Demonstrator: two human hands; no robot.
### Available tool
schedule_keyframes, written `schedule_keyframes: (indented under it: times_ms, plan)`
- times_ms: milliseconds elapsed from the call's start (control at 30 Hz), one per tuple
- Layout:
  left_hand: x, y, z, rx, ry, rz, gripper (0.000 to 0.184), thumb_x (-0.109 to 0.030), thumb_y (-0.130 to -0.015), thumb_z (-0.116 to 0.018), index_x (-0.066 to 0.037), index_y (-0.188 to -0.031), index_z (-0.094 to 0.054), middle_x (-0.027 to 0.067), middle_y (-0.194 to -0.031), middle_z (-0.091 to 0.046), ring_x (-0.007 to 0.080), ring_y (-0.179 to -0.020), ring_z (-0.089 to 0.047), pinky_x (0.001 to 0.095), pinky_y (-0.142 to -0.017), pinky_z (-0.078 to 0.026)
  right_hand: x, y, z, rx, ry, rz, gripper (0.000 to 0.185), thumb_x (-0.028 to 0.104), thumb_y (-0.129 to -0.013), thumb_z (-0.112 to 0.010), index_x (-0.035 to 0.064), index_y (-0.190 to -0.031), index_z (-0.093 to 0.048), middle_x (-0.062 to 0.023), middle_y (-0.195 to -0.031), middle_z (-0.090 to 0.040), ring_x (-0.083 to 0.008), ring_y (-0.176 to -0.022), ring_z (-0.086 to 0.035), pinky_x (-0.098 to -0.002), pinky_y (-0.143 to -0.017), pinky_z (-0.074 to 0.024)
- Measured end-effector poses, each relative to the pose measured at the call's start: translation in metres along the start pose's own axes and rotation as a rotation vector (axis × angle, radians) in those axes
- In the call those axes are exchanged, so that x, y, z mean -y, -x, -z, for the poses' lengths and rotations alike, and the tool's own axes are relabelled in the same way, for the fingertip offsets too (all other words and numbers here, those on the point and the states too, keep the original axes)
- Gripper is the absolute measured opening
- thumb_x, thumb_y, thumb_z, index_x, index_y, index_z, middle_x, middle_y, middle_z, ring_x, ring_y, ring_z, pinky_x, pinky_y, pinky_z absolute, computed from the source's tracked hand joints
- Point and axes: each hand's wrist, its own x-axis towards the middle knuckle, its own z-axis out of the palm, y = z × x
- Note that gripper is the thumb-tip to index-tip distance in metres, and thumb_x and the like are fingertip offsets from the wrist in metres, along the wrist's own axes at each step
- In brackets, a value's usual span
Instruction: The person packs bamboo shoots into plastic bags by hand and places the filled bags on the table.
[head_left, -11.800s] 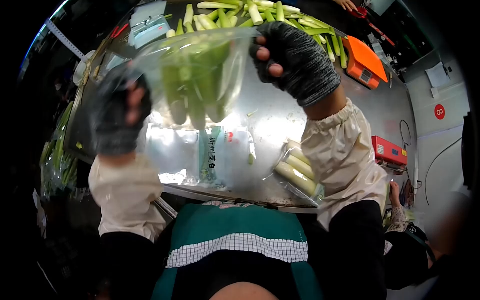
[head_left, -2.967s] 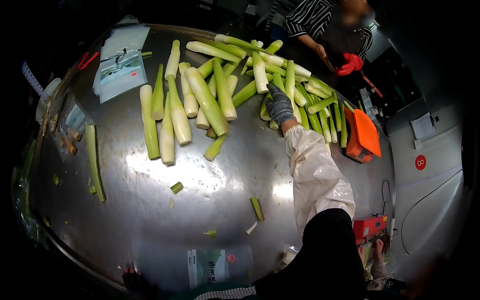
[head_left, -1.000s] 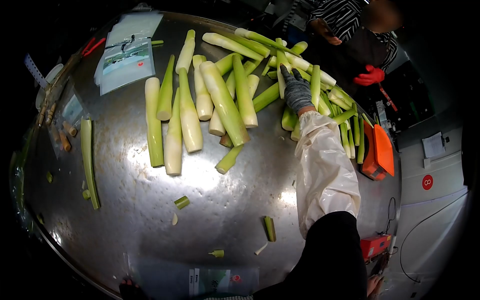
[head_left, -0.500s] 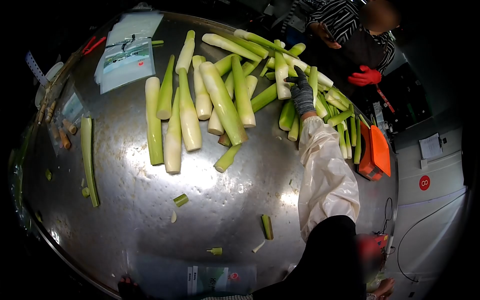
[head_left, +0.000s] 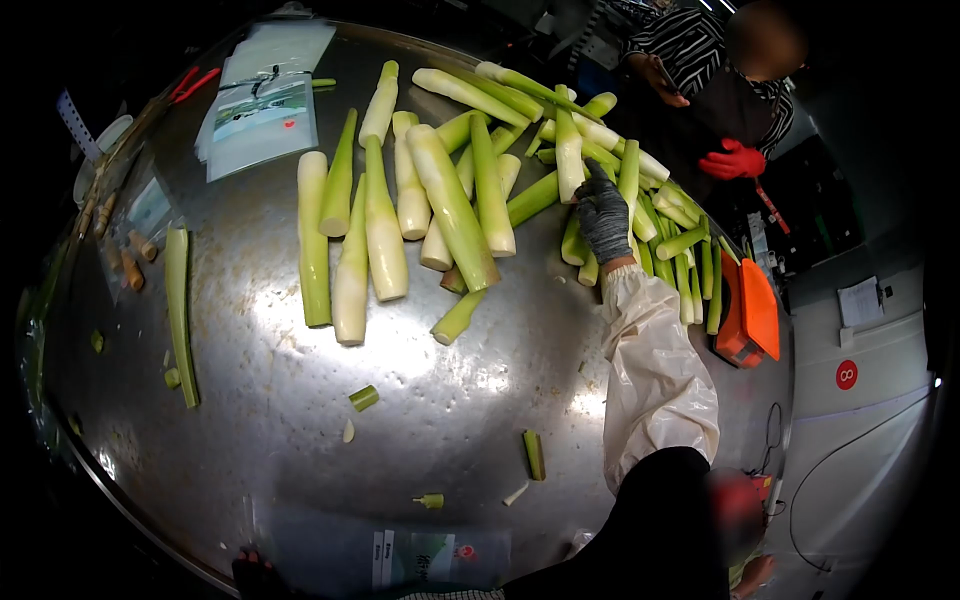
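Note:
Gloved in dark grey, my right hand (head_left: 605,220) is over the right part of the pale green stalks, its index finger stretched out beside an upright-lying stalk (head_left: 568,155); nothing is visibly gripped. Several thicker stalks (head_left: 452,205) lie left of it, and a denser heap (head_left: 683,265) lies to its right. At the bottom left table edge my left hand (head_left: 254,572) is mostly in shadow, with its fingertips apart on the edge and nothing visible in them. A clear printed bag (head_left: 435,555) lies flat to its right.
Stacked printed bags (head_left: 262,115) and red-handled scissors (head_left: 193,85) are at the back left of the metal table (head_left: 280,430). An orange scale (head_left: 750,310) stands at the right. Across the table is a person with a red glove (head_left: 733,160). Small cut pieces (head_left: 535,455) lie nearer.
My right hand has left its place among the stalks and drawn back slightly toward me, its fingers less spread. Earlier, both hands held up a bag of stalks, which is now out of view.

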Motion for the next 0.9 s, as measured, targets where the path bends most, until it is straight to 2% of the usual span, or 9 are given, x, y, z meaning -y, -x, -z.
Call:
schedule_keyframes:
  times_ms: [133,233,267,400,533,633,767,833,900]
  plan:
    - [-0.004,-0.003,0.005,0.012,0.033,0.021,0.062,-0.013,-0.062,-0.067,-0.004,-0.115,-0.038,0.0202,-0.122,-0.038,0.0380,-0.112,-0.038,0.0481,-0.092,-0.033,0.015,0.024,0.016,-0.113,-0.223,-0.331,0.062,-0.002,-0.069,-0.059,0.0103,-0.125,-0.037,-0.0041,-0.077,-0.054,-0.0153,-0.071,-0.050,-0.0266,-0.072,-0.0428]
    - [-0.006,-0.005,0.008,0.014,0.040,0.022,0.063,-0.013,-0.061,-0.068,-0.004,-0.115,-0.037,0.0205,-0.122,-0.038,0.0378,-0.112,-0.038,0.0481,-0.093,-0.032,0.007,0.031,0.025,-0.017,-0.040,-0.289,0.062,-0.002,-0.068,-0.059,0.0099,-0.125,-0.037,-0.0056,-0.085,-0.057,-0.0176,-0.078,-0.053,-0.0273,-0.076,-0.0430]
    - [-0.006,-0.005,0.008,0.013,0.042,0.017,0.062,-0.014,-0.061,-0.068,-0.004,-0.115,-0.038,0.0207,-0.122,-0.038,0.0376,-0.112,-0.038,0.0482,-0.093,-0.032,0.008,0.029,0.028,0.023,0.028,-0.253,0.066,-0.007,-0.067,-0.054,0.0102,-0.128,-0.034,-0.0084,-0.099,-0.056,-0.0209,-0.092,-0.053,-0.0279,-0.083,-0.0413]
    - [-0.002,-0.003,0.001,-0.029,0.013,-0.016,0.060,-0.015,-0.062,-0.066,-0.003,-0.114,-0.039,0.0211,-0.121,-0.039,0.0373,-0.112,-0.038,0.0484,-0.092,-0.033,-0.006,0.010,0.011,-0.052,-0.178,-0.094,0.077,-0.014,-0.063,-0.042,0.0133,-0.133,-0.026,-0.0083,-0.120,-0.044,-0.0237,-0.107,-0.046,-0.0282,-0.088,-0.0382]
    - [0.000,-0.003,-0.001,-0.044,0.003,-0.026,0.058,-0.016,-0.063,-0.066,-0.003,-0.113,-0.041,0.0212,-0.119,-0.040,0.0370,-0.110,-0.040,0.0485,-0.091,-0.035,0.001,-0.021,-0.013,0.013,-0.113,0.004,0.068,-0.011,-0.073,-0.040,0.0154,-0.134,-0.023,-0.0162,-0.120,-0.044,-0.0290,-0.106,-0.047,-0.0302,-0.086,-0.0387]
    - [-0.001,-0.005,0.000,-0.047,-0.006,-0.023,0.058,-0.017,-0.062,-0.065,-0.003,-0.113,-0.041,0.0212,-0.118,-0.041,0.0371,-0.109,-0.041,0.0486,-0.090,-0.035,0.003,-0.037,-0.021,0.097,0.072,-0.134,0.076,-0.015,-0.066,-0.035,0.0153,-0.135,-0.021,-0.0138,-0.125,-0.041,-0.0247,-0.108,-0.048,-0.0267,-0.086,-0.0385]
    - [-0.001,-0.003,0.000,-0.031,0.008,-0.007,0.058,-0.016,-0.061,-0.065,-0.003,-0.113,-0.041,0.0211,-0.117,-0.042,0.0377,-0.108,-0.041,0.0491,-0.090,-0.035,-0.004,-0.037,-0.026,0.074,0.202,-0.094,0.068,-0.011,-0.072,-0.040,0.0159,-0.133,-0.028,-0.0171,-0.114,-0.048,-0.0286,-0.104,-0.049,-0.0309,-0.086,-0.0386]
    - [0.000,0.000,-0.004,-0.035,0.004,-0.003,0.059,-0.016,-0.061,-0.066,-0.003,-0.113,-0.041,0.0212,-0.117,-0.042,0.0379,-0.108,-0.041,0.0492,-0.090,-0.035,0.000,-0.028,-0.023,0.046,0.238,-0.030,0.071,-0.013,-0.071,-0.039,0.0157,-0.134,-0.024,-0.0155,-0.110,-0.051,-0.0248,-0.089,-0.056,-0.0288,-0.079,-0.0428]
    - [0.000,-0.001,-0.004,-0.045,-0.001,-0.007,0.059,-0.016,-0.061,-0.066,-0.003,-0.113,-0.041,0.0212,-0.118,-0.042,0.0381,-0.108,-0.041,0.0494,-0.090,-0.035,0.007,-0.018,-0.017,-0.070,-0.260,-0.226,0.073,-0.007,-0.069,-0.042,0.0182,-0.134,-0.020,-0.0128,-0.099,-0.057,-0.0219,-0.072,-0.057,-0.0305,-0.063,-0.0479]
